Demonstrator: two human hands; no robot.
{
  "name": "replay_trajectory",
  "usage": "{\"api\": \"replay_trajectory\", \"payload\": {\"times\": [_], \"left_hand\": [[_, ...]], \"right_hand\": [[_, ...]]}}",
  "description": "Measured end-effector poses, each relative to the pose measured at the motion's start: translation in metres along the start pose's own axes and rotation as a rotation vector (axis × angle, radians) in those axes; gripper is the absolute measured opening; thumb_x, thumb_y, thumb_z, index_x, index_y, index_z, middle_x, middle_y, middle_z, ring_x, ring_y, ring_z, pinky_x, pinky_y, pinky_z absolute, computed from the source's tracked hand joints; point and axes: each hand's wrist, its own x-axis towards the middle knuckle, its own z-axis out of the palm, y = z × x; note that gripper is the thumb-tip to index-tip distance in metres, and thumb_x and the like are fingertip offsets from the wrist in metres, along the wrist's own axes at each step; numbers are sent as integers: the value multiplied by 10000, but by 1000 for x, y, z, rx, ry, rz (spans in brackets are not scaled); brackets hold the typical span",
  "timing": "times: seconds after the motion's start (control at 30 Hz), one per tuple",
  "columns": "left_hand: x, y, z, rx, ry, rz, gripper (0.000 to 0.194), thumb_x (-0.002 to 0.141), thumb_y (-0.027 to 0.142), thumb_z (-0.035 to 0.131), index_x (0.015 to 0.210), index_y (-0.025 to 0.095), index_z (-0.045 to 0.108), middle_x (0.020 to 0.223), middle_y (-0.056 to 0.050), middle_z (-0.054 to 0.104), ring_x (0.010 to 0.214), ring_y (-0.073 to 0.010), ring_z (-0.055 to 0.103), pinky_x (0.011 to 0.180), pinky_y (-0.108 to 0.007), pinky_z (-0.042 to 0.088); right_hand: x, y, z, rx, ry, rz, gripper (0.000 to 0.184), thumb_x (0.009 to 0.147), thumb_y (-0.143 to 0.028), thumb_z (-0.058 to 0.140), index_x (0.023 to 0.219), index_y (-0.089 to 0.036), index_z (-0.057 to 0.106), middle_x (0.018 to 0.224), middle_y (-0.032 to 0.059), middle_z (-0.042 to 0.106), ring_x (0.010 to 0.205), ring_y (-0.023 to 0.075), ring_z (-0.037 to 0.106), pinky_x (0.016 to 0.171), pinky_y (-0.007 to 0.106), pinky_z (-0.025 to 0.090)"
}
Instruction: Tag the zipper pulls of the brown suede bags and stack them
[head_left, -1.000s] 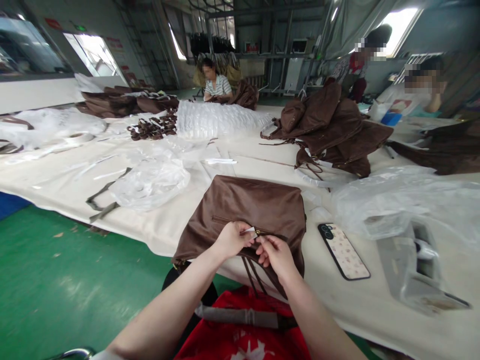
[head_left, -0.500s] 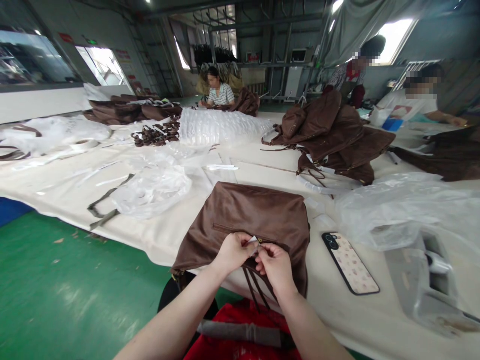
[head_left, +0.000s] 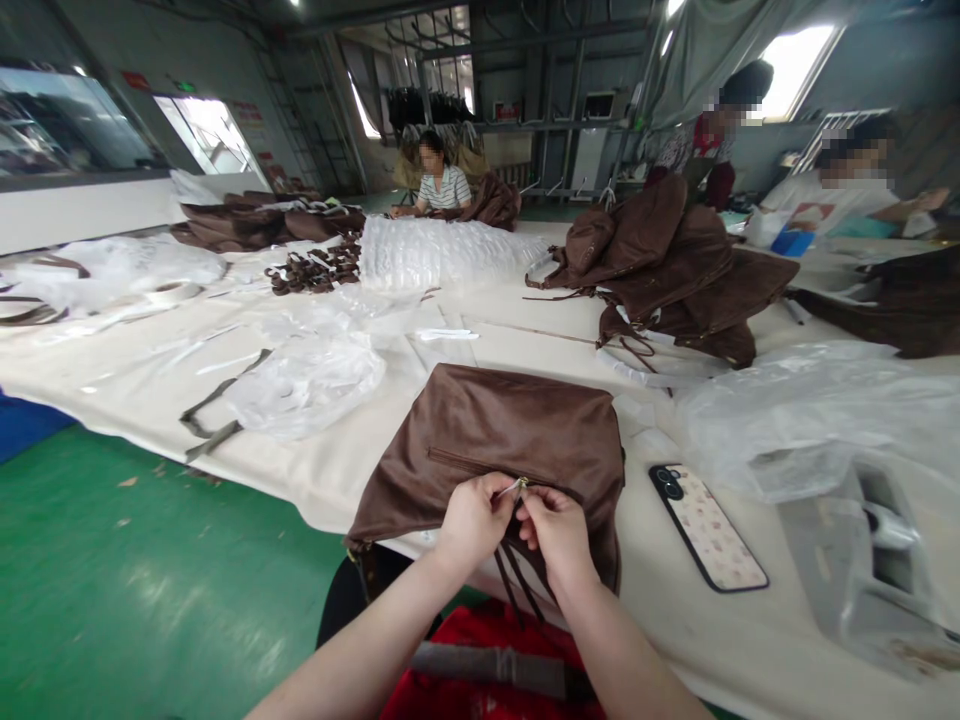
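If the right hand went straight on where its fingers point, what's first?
Probably the left hand, close beside the right hand over the brown bag; depth is unclear, so the bag might come first.

The brown, roughly rectangular leather-like bag (head_left: 517, 405) shows a smooth, soft sheen; the cream table cloth (head_left: 337, 485) looks matt; the crumpled clear plastic sheet (head_left: 810, 410) gleams.

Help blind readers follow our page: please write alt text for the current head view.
Over a brown bag on a pale table, a left hand pinches a white slip by a small gold fitting, the right hand close beside it. A phone lies right of the bag; more brown bags are piled beyond.
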Motion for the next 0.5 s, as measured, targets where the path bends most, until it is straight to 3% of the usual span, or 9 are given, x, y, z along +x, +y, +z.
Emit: {"api": "replay_trajectory", "payload": {"times": [0.33, 0.5], "left_hand": [[-5, 6, -3, 127, -23, 74, 214, 830, 130, 506, 920, 224, 676, 856, -11, 716, 784, -153, 656, 745, -232, 474], [-6, 6, 1, 199, -4, 44, 194, 819, 170, 546, 963, 214, 668, 883, -34, 711, 805, -181, 653, 765, -267, 472]], "right_hand": [[-7, -4, -4, 215, -69, 39, 293, 619, -388, 722, 754, -129, 706, 486, -25, 561, 307, 52, 386, 285, 168, 216], [-7, -5, -7, 237, -129, 7, 312, 667, -398, 700, 811, -122, 722, 428, -69, 457, 307, 29, 269, 303, 178, 136]]}}
